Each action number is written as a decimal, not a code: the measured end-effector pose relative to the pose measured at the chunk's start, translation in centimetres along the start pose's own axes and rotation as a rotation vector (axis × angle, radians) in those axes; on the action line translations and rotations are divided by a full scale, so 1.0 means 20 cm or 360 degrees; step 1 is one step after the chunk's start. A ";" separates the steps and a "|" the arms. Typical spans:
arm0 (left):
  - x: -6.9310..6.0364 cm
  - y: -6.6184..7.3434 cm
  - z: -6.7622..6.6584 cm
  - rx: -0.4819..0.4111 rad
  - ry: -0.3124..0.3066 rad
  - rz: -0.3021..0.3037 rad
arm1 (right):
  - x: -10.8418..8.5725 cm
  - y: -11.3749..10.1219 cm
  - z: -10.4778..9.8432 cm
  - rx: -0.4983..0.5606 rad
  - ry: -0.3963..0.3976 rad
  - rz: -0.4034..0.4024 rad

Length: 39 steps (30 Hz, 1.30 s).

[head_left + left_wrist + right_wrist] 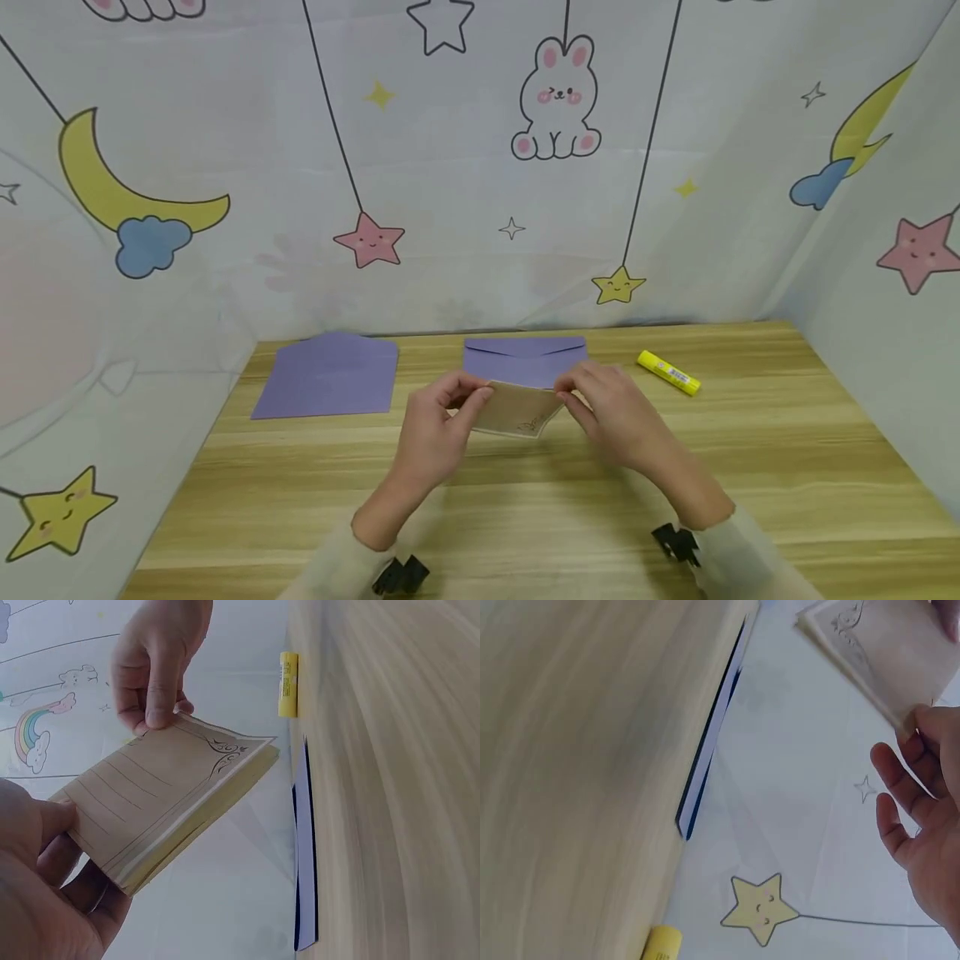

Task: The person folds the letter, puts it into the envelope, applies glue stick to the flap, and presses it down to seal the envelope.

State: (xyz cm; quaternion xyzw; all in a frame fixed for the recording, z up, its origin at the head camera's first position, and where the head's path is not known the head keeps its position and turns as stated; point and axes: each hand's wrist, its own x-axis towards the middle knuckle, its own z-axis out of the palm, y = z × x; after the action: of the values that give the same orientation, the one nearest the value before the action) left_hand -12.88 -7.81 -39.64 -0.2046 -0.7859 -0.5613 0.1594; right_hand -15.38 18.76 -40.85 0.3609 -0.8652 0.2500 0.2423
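Observation:
A folded sheet of brown letter paper point(516, 407) is held up above the table between both hands. My left hand point(435, 432) pinches its left edge, thumb on the near face. At the opposite edge, the thumb and fingers of my right hand point(613, 415) pinch the upper right corner. In the left wrist view the letter paper point(139, 784) shows printed lines, a scroll ornament in one corner and several layers along its lower edge. A purple envelope point(525, 363) lies on the table just behind the paper, which partly hides it.
Another purple envelope point(330, 379), its flap pointing away, lies at the back left of the wooden table point(540, 525). A yellow glue stick point(669, 372) lies at the back right. White curtains point(450, 167) with printed stars and moons stand behind and beside the table.

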 end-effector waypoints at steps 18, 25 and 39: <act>-0.04 0.02 0.10 0.0104 -0.0220 0.0142 | 0.04 -0.17 0.00 0.0166 0.0124 -0.0170; -0.05 0.01 0.10 0.0137 -0.0264 0.0083 | 0.03 -0.16 -0.01 0.0204 0.0103 -0.0114; -0.02 -0.04 0.07 0.0275 -0.0329 -0.0050 | 0.03 -0.08 -0.11 0.0225 0.0169 -0.0013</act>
State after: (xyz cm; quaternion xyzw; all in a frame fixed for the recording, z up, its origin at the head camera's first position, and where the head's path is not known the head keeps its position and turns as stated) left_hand -12.98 -6.85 -40.97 -0.2344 -0.8468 -0.4698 0.0857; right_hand -14.15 18.78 -38.46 0.3668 -0.8299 0.3282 0.2628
